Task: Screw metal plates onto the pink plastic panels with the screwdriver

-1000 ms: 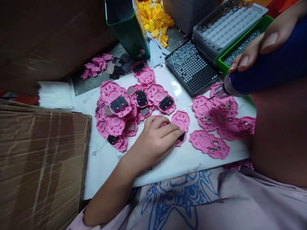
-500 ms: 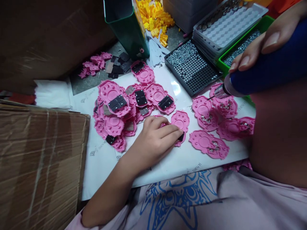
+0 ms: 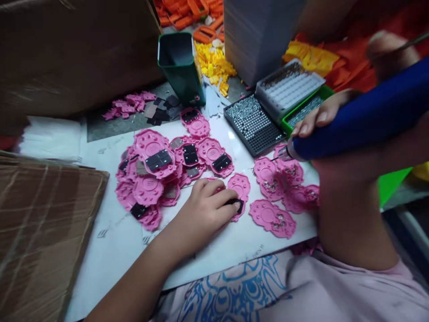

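My left hand (image 3: 208,208) lies over a pink plastic housing (image 3: 238,184) on the white sheet, its fingers curled and holding it down. A small black cover (image 3: 238,205) shows at the fingertips; part of the housing is hidden under the hand. My right hand (image 3: 317,115) is wrapped around a blue electric screwdriver (image 3: 362,116), whose thin bit points left above other pink housings (image 3: 266,170) with shiny metal contacts in them. Another such housing (image 3: 264,214) lies nearer to me. Left of my left hand is a pile of pink housings (image 3: 149,190) with black or grey covers.
A black perforated tray (image 3: 268,136) of screws stands at the back, beside a clear tray (image 3: 291,87) and a green bin (image 3: 306,107). Behind the pile are a dark green container (image 3: 182,76) and loose black covers (image 3: 161,112). A cardboard box (image 3: 43,228) stands at left.
The camera view has tilted up, bringing orange parts into sight at the back. Both hands keep nearly the same places over the housings, the screwdriver still held in the right.
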The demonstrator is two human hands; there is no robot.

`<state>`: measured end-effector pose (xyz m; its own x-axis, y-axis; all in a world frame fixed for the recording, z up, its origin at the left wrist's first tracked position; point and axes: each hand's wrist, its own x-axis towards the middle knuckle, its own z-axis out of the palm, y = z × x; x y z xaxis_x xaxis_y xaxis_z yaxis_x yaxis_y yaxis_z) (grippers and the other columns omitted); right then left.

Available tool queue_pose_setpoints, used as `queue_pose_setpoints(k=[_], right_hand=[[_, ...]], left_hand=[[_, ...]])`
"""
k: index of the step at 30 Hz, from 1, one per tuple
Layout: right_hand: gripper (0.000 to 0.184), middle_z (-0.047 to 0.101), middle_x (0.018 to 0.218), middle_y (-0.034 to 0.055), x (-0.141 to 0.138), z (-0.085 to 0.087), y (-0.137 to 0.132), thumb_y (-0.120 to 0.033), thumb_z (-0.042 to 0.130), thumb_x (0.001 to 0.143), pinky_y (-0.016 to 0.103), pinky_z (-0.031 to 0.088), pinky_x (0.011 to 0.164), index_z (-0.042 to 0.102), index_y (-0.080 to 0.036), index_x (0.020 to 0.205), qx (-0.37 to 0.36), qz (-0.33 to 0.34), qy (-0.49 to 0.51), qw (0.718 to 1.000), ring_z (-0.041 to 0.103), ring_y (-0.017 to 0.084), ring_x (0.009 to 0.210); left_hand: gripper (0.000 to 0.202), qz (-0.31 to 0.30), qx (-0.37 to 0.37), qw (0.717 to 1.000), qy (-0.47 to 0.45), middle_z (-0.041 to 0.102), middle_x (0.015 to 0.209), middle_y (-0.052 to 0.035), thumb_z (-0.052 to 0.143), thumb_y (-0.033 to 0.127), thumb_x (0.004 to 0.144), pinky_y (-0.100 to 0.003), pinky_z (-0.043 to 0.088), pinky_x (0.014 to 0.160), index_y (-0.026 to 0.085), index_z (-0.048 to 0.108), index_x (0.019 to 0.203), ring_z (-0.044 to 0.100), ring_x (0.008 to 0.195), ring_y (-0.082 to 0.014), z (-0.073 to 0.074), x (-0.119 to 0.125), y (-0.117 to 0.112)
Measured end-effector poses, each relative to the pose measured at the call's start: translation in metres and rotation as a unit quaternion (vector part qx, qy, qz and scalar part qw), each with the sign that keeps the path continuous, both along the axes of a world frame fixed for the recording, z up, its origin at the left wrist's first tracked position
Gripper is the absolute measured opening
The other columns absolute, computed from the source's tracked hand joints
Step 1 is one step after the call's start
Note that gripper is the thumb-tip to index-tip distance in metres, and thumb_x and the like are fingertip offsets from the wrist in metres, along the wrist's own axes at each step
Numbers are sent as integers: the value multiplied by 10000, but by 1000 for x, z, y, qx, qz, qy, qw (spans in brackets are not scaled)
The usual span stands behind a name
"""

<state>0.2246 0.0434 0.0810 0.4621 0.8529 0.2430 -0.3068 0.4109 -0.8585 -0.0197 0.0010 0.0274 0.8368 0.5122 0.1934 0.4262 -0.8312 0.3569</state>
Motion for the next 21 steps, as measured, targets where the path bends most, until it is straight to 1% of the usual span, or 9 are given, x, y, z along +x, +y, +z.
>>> queue_pose_setpoints(k=[1,2,4,6,8,10,12,16,21], right_hand=[[599,599,681,-46,-1,3,3,-540,860,468,329,495,375,564,-240,894,12,2,-15,1000,555,147,473],[581,576,636,-54,-1,4,6,-555,835,496,314,481,363,581,-229,904,22,1,-31,999,539,139,460],[518,551,582,-62,-3,2,13,-586,741,618,276,485,384,612,-215,955,37,-8,-56,998,546,124,464],[468,560,572,-65,-5,-2,22,-593,630,728,248,487,411,606,-224,1014,58,-5,-66,996,567,110,466],[410,563,580,-72,-9,-7,33,-567,575,781,232,480,424,580,-243,1031,78,-8,-64,995,580,95,460],[397,536,559,-76,-13,-11,46,-568,580,775,235,466,421,550,-257,1020,84,-26,-66,994,583,99,460],[429,513,536,-76,-17,-16,57,-596,607,738,252,456,410,531,-266,1002,74,-42,-73,994,573,113,458],[476,550,535,-76,-22,-26,69,-642,595,711,265,430,383,549,-288,1025,39,-23,-72,996,537,120,427],[391,547,538,-63,-20,-30,73,-634,591,705,258,449,389,535,-271,837,48,-21,-82,995,546,118,426]], left_hand=[[98,1,4,1000,-3,715,1080,-56,594,159,934,-410,369,875,182,689,946,521,1012,-237,0,0,0],[93,1,8,1000,-7,714,1075,-54,596,155,932,-408,367,869,181,686,938,523,1005,-237,-1,1,0],[101,-2,14,1000,-22,713,1046,-49,581,149,942,-404,367,858,172,678,928,527,979,-233,-2,2,0],[124,-8,26,999,-43,711,1009,-53,552,144,955,-392,376,836,158,672,923,529,942,-226,-4,3,0],[136,-11,39,998,-54,706,985,-65,540,131,957,-378,389,808,141,668,913,528,906,-219,-6,4,0],[134,-10,47,997,-57,700,961,-74,545,125,952,-371,397,786,131,667,898,526,875,-213,-9,5,-1],[129,-6,50,997,-57,696,949,-76,553,130,948,-371,403,783,132,668,890,527,864,-209,-12,6,-2],[129,8,68,995,-72,695,916,-71,569,125,938,-358,411,775,147,670,861,537,852,-200,-14,7,-4],[130,16,74,995,-68,677,844,-66,585,105,923,-352,403,766,141,659,822,551,818,-186,-13,8,-5]])
